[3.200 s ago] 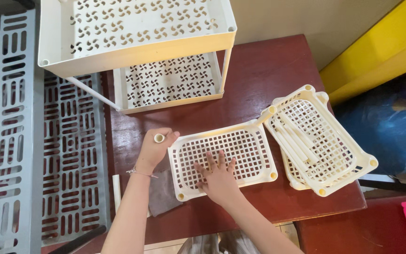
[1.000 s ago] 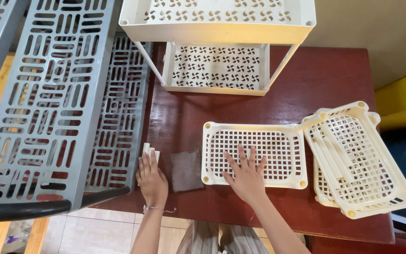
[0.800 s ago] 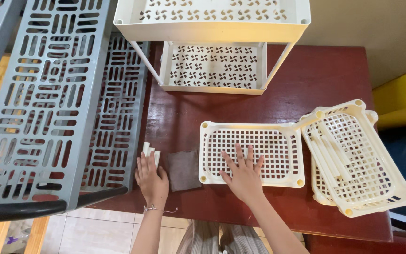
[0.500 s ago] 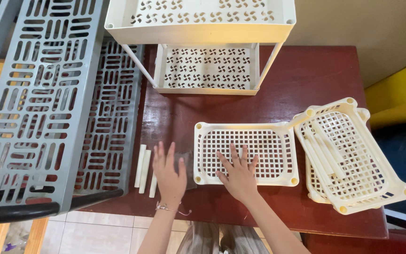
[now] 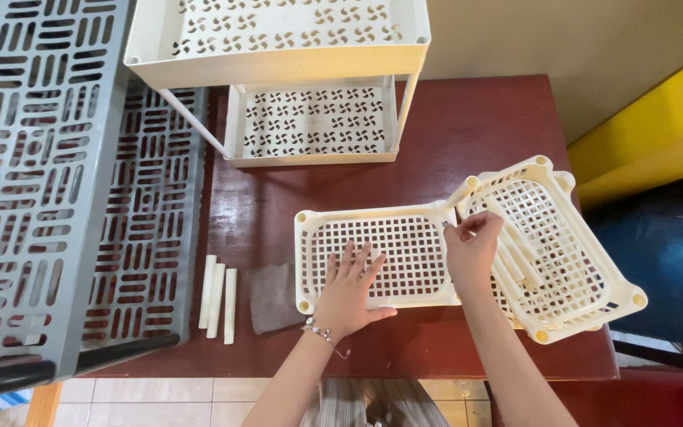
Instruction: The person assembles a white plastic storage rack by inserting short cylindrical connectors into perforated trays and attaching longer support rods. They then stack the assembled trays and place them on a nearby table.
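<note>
1. The left hand (image 5: 349, 289) lies flat and open, fingers spread, on the cream tray (image 5: 377, 257) in the middle of the dark red table (image 5: 476, 126).
2. The right hand (image 5: 472, 249) is at the tray's right edge, fingers pinched together on something small I cannot make out.
3. A stack of trays (image 5: 555, 245) leans just to the right.
4. Three white tubes (image 5: 217, 299) and a brown cloth (image 5: 272, 296) lie to the left.
5. A cream rack (image 5: 286, 55) stands at the far side.

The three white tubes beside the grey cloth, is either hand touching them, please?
No, the three white tubes lie apart from both hands; the left hand rests flat on the cream tray.
</note>
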